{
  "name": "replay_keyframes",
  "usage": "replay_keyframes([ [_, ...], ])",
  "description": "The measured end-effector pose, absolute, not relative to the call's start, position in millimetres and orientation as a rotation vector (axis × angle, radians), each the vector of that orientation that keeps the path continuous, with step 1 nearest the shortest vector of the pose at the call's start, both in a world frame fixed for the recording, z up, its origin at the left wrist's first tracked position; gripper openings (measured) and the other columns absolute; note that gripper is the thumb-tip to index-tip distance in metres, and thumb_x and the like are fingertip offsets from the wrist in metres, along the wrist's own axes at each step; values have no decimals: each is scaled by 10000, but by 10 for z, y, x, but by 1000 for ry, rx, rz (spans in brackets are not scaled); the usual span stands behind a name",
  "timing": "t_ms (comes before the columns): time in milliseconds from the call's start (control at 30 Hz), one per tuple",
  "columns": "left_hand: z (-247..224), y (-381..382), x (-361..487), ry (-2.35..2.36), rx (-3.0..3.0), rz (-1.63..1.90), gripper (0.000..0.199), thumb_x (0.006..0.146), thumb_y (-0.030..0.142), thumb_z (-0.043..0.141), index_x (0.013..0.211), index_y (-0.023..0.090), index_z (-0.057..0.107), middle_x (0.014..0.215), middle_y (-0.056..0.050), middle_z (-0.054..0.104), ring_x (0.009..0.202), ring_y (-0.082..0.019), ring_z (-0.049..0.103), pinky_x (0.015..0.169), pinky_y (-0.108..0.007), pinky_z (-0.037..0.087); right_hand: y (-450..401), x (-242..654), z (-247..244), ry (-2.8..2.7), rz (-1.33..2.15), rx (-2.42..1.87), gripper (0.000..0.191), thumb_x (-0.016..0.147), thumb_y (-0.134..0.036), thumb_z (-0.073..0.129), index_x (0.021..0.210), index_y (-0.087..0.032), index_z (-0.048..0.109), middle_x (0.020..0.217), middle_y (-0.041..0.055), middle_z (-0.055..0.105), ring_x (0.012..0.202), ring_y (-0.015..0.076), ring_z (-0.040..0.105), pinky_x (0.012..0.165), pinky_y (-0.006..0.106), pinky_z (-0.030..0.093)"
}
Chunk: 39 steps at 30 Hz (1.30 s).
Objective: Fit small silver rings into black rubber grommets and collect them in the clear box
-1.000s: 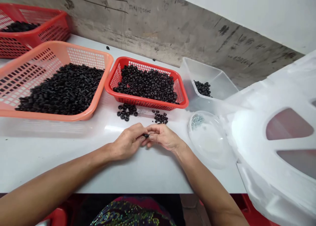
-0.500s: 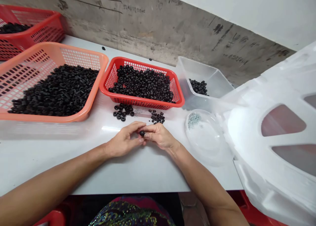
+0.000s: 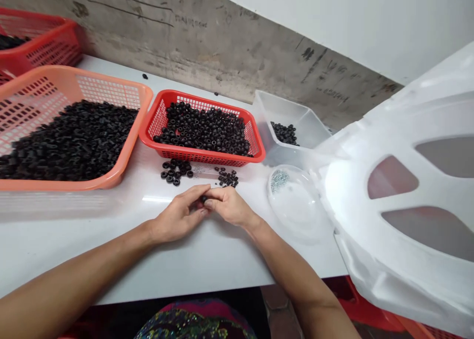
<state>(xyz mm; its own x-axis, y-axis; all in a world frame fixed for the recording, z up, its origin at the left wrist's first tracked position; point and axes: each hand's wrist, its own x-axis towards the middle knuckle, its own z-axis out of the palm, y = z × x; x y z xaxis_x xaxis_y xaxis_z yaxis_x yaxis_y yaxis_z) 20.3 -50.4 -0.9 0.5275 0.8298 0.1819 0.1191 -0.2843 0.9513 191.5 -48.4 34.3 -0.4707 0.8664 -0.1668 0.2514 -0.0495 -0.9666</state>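
Between the fingertips of both hands sits a small round black part (image 3: 204,199), mostly covered by the fingers. My left hand (image 3: 182,213) is closed around it from the left, thumb and forefinger curved towards it. My right hand (image 3: 228,205) pinches it from the right, its thumb pressed near the left fingers. Just beyond the hands lie a little group of black rings (image 3: 176,172) and a heap of smaller black pieces (image 3: 227,177) on the white table (image 3: 155,275).
A red basket (image 3: 207,156) of black rings stands behind the hands. An orange basket (image 3: 107,178) of black pieces is at left, another red basket (image 3: 55,47) behind it. Rightwards are a clear bin (image 3: 296,109), a clear round dish (image 3: 296,200) with tiny metal bits, and a large white plastic frame (image 3: 355,181).
The view has shifted slightly, so most things appear further left. Both hands stay together on the black part, which is now more covered by the right fingers.
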Motion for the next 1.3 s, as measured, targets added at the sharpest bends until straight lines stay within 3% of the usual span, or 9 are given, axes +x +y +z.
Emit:
replay_keyframes([
  [133, -77, -492, 217, 827, 1616, 947, 603, 792, 217, 565, 1360, 228, 360, 1250, -112, 505, 1102, -220, 522, 975, -439, 426, -413, 2181, 673, -1686, 963, -1287, 288, 806, -190, 515, 1075, -184, 620, 927, 30, 666, 763, 130, 615, 730, 290, 513],
  [267, -87, -470, 228, 893, 1538, 935, 556, 769, 231, 573, 1301, 174, 422, 1185, -121, 523, 1044, -211, 547, 937, -434, 448, 33, 2857, 1154, -1612, 213, -1428, 267, 808, -151, 504, 1042, -159, 633, 992, 57, 653, 916, 171, 593, 859, 343, 464],
  [400, -62, -453, 229, 893, 1519, 935, 478, 758, 228, 569, 1222, 154, 481, 1150, -114, 509, 1007, -196, 547, 918, -416, 458, 398, 3283, 1394, -1656, 7, -1660, 549, 728, -123, 623, 1263, -157, 502, 1295, 123, 503, 1054, 218, 530, 893, 353, 425],
  [500, -46, -444, 227, 884, 1503, 941, 401, 758, 220, 558, 1152, 160, 514, 1104, -98, 507, 978, -188, 548, 887, -411, 477, 208, 3093, 1260, -1841, -61, -1647, 392, 758, -182, 609, 1149, -193, 580, 1138, 97, 596, 960, 220, 564, 774, 345, 457],
  [567, -39, -441, 225, 875, 1510, 942, 359, 755, 205, 553, 1110, 163, 526, 1087, -91, 509, 960, -183, 548, 869, -407, 484, -61, 2833, 1046, -2000, 111, -1698, 160, 797, -194, 552, 923, -187, 651, 833, 48, 667, 744, 178, 591, 684, 313, 441],
  [633, -32, -441, 225, 874, 1512, 948, 336, 750, 193, 553, 1084, 158, 532, 1081, -90, 510, 944, -177, 549, 858, -395, 486, -304, 2600, 803, -2141, 259, -1832, 93, 783, -195, 547, 802, -188, 637, 670, 20, 632, 620, 163, 560, 612, 293, 404],
  [800, -17, -441, 229, 887, 1505, 950, 328, 736, 182, 562, 1061, 149, 543, 1046, -80, 523, 912, -168, 555, 838, -375, 486, -480, 2405, 394, -2231, 304, -2011, 47, 744, -213, 559, 764, -176, 580, 733, 46, 626, 653, 174, 542, 599, 281, 346],
  [1000, -63, -434, 224, 878, 1566, 967, 343, 739, 157, 569, 1082, 159, 556, 1017, -75, 539, 894, -172, 555, 833, -379, 481, -425, 2421, 303, -2223, 424, -1988, 102, 765, -201, 508, 687, -174, 568, 684, 46, 593, 624, 154, 499, 587, 279, 313],
  [1300, -38, -441, 223, 885, 1536, 953, 278, 818, 253, 557, 1067, 143, 618, 940, -78, 629, 859, -172, 589, 772, -339, 496, -537, 2320, 449, -1753, 1313, -1601, 128, 744, -279, 564, 784, -162, 597, 627, -28, 501, 544, 88, 410, 509, 230, 303],
])
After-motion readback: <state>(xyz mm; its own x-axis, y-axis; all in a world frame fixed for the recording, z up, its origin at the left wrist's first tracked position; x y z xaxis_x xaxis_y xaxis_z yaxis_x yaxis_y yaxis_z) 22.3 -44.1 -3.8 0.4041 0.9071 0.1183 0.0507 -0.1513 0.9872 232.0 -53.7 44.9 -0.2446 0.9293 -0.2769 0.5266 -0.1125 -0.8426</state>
